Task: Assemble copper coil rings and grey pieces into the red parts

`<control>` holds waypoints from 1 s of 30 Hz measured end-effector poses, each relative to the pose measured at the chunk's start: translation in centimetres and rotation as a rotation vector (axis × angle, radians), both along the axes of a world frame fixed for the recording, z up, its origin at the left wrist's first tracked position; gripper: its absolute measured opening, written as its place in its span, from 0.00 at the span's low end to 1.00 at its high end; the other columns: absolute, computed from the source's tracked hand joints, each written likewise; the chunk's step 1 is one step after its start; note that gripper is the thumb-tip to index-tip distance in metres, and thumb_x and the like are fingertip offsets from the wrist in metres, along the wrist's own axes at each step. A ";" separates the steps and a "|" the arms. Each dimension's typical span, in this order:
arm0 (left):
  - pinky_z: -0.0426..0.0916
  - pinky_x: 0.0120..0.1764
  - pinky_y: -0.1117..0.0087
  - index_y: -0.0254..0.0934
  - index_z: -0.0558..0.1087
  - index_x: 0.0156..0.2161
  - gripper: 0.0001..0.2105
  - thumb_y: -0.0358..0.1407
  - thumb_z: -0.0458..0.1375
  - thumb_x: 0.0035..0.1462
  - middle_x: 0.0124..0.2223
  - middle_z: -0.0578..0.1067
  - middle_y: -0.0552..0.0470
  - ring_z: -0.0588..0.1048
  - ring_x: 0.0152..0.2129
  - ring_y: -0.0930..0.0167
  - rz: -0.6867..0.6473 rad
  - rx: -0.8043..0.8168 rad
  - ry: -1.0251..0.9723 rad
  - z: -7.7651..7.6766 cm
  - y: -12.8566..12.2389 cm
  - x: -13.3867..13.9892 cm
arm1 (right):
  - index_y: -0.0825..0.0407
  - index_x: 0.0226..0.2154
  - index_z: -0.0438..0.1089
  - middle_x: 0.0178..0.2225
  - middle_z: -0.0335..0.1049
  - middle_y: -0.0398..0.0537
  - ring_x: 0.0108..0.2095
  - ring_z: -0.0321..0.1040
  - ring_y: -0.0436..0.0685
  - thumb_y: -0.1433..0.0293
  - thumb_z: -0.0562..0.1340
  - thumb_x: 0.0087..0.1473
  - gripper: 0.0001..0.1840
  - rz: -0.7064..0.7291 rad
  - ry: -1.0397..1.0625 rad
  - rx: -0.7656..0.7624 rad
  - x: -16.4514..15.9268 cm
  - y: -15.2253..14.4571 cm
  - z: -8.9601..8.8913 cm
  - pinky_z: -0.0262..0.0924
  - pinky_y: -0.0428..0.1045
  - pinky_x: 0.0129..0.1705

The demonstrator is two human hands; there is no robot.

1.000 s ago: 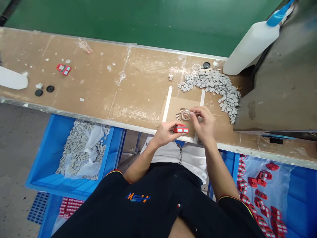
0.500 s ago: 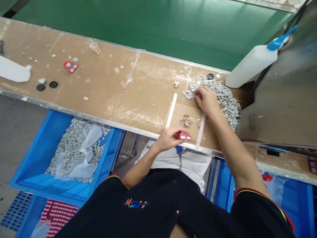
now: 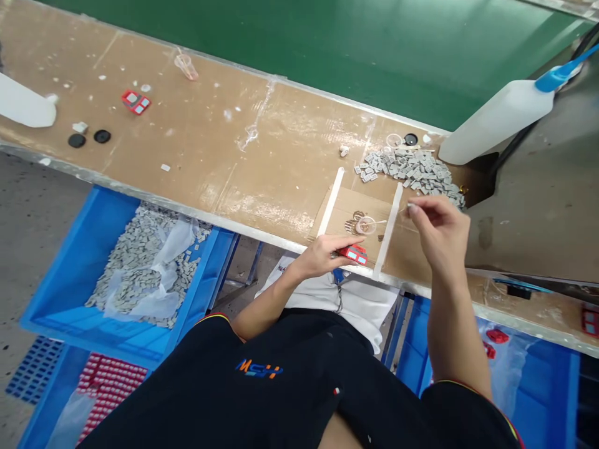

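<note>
My left hand (image 3: 318, 255) is closed around a red toy vehicle body (image 3: 356, 254) with light-blue windows, at the front edge of the bench. Raised over the bench to the right, my right hand (image 3: 442, 234) pinches a small grey piece (image 3: 410, 207) between thumb and fingertips. Beyond it spreads a pile of small grey plastic pieces (image 3: 421, 169). Between the hands, a small clear cup (image 3: 365, 226) with a thin stick lying across it sits on a cardboard pad (image 3: 374, 201), by some brown smears.
A white bottle with a blue nozzle (image 3: 498, 118) leans at the right. Another red toy body (image 3: 136, 102) and black discs (image 3: 102, 136) lie at the left. Blue bins (image 3: 56, 312) stand below the bench. A green surface (image 3: 299, 43) runs behind it.
My right hand has come away from the grey pile, back toward me and to the right, with a grey piece in its fingertips. The red toy body has tilted slightly in my left hand.
</note>
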State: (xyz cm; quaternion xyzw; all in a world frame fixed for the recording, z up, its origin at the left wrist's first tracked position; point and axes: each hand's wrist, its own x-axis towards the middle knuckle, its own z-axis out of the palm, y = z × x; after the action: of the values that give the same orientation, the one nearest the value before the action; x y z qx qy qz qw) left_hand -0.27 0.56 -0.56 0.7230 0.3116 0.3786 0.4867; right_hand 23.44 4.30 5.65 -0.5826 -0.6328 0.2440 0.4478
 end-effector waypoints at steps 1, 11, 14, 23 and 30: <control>0.76 0.48 0.64 0.36 0.73 0.59 0.20 0.33 0.62 0.62 0.48 0.82 0.42 0.81 0.44 0.65 -0.020 0.013 -0.020 -0.1 0.0 0.0 | 0.48 0.33 0.77 0.30 0.74 0.44 0.30 0.72 0.54 0.66 0.67 0.56 0.04 0.034 0.078 -0.046 -0.3 -1.7 0.3 0.70 0.51 0.34; 0.76 0.45 0.70 0.34 0.74 0.48 0.13 0.30 0.65 0.57 0.44 0.82 0.45 0.82 0.40 0.68 -0.092 -0.207 -0.049 -0.3 -0.2 0.1 | 0.51 0.34 0.78 0.31 0.80 0.48 0.31 0.77 0.56 0.57 0.70 0.52 0.14 0.193 0.266 -0.400 -2.9 -6.9 -1.0 0.72 0.50 0.34; 0.76 0.45 0.70 0.34 0.75 0.47 0.12 0.30 0.65 0.57 0.44 0.82 0.46 0.82 0.40 0.68 -0.090 -0.203 -0.012 -0.2 -0.1 0.1 | 0.51 0.32 0.78 0.31 0.80 0.49 0.31 0.76 0.57 0.54 0.70 0.52 0.16 0.223 0.236 -0.448 -2.9 -6.5 -1.2 0.70 0.51 0.35; 0.75 0.41 0.71 0.34 0.75 0.46 0.12 0.35 0.65 0.59 0.41 0.81 0.47 0.81 0.36 0.69 -0.101 -0.068 0.038 -0.1 0.1 -0.1 | 0.51 0.30 0.76 0.32 0.79 0.49 0.31 0.74 0.57 0.54 0.68 0.54 0.16 0.279 0.205 -0.448 -2.9 -6.2 -1.7 0.68 0.51 0.34; 0.74 0.40 0.71 0.35 0.75 0.46 0.11 0.35 0.65 0.59 0.41 0.81 0.47 0.81 0.36 0.69 -0.098 -0.058 0.073 -0.1 0.1 -0.2 | 0.51 0.31 0.75 0.30 0.76 0.47 0.30 0.71 0.55 0.59 0.65 0.59 0.13 0.308 0.085 -0.360 -3.0 -6.4 -2.0 0.64 0.50 0.33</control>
State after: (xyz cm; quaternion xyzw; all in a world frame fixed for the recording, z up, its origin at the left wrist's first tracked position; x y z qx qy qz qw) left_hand -0.42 0.65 -0.61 0.7362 0.3043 0.3183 0.5139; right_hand 20.47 -2.14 3.62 -0.5387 -0.6412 0.4428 0.3203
